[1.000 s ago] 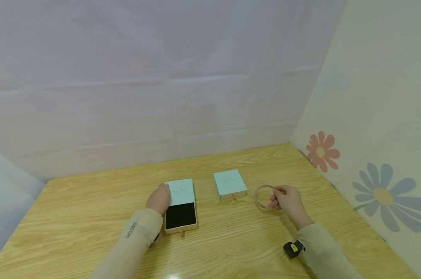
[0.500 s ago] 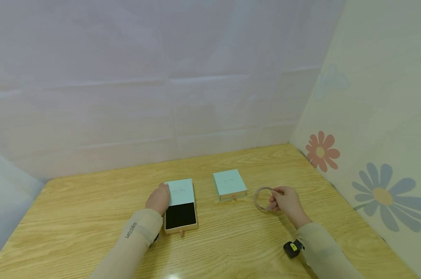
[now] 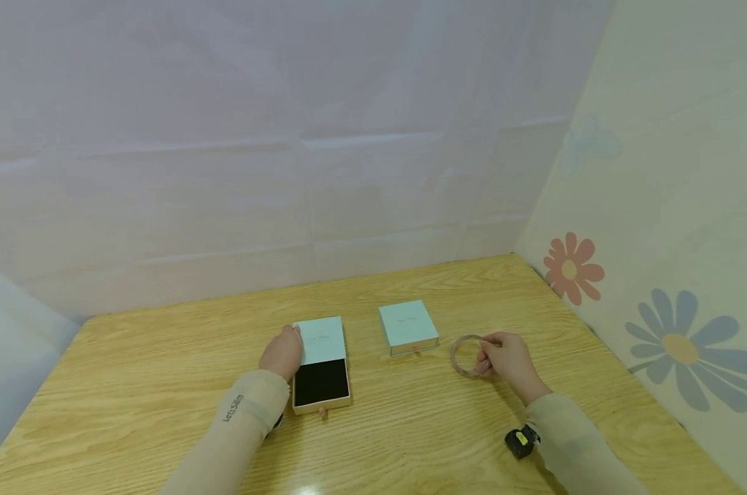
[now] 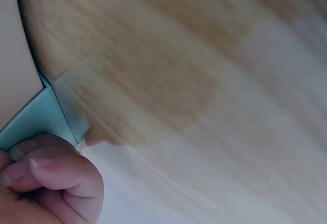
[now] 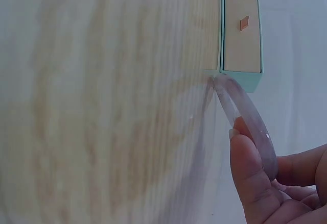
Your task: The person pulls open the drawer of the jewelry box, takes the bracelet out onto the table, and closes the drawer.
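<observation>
My right hand (image 3: 508, 361) pinches a translucent pale-mauve bangle (image 3: 456, 357) between thumb and fingers, tilted up over the table. In the right wrist view, the far end of the bangle (image 5: 250, 114) meets its reflection at the tabletop. On the left stands a mint drawer-style jewelry box (image 3: 322, 339), its black-lined drawer (image 3: 320, 382) pulled out towards me with nothing visible inside. My left hand (image 3: 282, 353) grips the left side of that box's sleeve. The left wrist view shows its curled fingers (image 4: 61, 170) against the mint wall; part of the grip is hidden.
A second mint box (image 3: 407, 323), its drawer pushed in, stands between the open box and the bangle. Beneath everything is a glossy wood-grain table (image 3: 404, 426). Pale cloth hangs behind it, and a flower-printed sheet (image 3: 658, 206) borders the right side.
The bangle's upper edge has dipped a little, with a slight tilt of my right hand. My left hand and both boxes stay where they were.
</observation>
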A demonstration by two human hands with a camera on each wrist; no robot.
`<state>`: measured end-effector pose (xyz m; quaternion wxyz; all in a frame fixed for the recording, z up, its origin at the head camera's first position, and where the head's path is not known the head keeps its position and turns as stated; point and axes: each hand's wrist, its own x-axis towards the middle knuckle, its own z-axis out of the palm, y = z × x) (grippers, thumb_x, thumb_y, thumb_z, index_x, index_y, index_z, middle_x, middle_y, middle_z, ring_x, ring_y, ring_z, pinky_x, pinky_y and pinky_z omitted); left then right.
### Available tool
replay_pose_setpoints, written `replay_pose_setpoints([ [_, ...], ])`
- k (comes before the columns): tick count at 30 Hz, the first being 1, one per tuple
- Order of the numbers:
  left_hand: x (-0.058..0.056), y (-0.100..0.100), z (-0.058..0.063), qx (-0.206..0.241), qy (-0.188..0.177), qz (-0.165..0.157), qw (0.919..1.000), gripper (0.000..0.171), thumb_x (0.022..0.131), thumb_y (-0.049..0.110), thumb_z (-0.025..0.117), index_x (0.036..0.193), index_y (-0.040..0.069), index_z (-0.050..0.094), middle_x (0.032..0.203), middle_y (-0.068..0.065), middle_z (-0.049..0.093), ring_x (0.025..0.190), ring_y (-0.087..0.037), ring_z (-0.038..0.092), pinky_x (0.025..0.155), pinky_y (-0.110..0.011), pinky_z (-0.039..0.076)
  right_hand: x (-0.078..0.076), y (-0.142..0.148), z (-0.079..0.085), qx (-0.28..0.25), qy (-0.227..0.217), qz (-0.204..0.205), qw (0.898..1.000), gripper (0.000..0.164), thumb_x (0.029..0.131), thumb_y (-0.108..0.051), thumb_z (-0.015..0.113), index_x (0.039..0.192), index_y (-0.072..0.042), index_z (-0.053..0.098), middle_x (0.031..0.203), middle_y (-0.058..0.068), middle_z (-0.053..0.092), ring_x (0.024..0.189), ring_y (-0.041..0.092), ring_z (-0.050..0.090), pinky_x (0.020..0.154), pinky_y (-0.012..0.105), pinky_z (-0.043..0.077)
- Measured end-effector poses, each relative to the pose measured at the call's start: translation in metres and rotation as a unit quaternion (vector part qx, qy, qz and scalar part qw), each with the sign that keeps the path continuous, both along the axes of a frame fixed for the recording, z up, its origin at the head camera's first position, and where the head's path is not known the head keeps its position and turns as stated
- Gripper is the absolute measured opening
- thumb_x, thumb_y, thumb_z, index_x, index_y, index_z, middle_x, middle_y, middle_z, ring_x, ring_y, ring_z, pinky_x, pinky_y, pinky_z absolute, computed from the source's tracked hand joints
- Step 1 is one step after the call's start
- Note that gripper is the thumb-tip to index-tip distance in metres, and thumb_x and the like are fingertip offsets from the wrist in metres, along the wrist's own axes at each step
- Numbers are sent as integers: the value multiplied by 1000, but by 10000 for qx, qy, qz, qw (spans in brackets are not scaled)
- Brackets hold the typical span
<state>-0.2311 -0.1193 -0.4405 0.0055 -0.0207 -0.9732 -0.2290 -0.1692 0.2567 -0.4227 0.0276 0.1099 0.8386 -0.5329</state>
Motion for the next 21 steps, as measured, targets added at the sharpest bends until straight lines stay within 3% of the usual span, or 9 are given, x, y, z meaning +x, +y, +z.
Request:
replay_pose_setpoints([
  [5, 0, 1, 1, 17, 20, -4, 10000, 38, 107, 13, 31, 97, -16, 53, 57, -16, 53, 55, -34, 61, 52, -44, 51, -1, 2, 0, 147, 7, 72, 9999, 26, 101, 3, 42, 114, 24, 50, 75, 16, 62, 58, 15, 61, 55, 28, 53],
  [9, 1, 2, 2, 48, -34, 1, 10000, 38, 108, 13, 31, 100, -17, 53, 58, -17, 54, 57, -35, 61, 54, -44, 52, -2, 3, 1, 560, -33, 168, 9983, 23, 100, 1, 44, 107, 21, 54, 72, 13, 62, 58, 16, 59, 54, 31, 53],
  [21, 2, 3, 6, 32, -123, -64, 9999, 38, 108, 13, 30, 102, -19, 51, 56, -15, 51, 54, -32, 60, 52, -42, 52, -9, 13, -1, 1901, -251, 499, 9802, 21, 98, -3, 49, 92, 14, 61, 69, 12, 60, 57, 18, 60, 54, 32, 51],
])
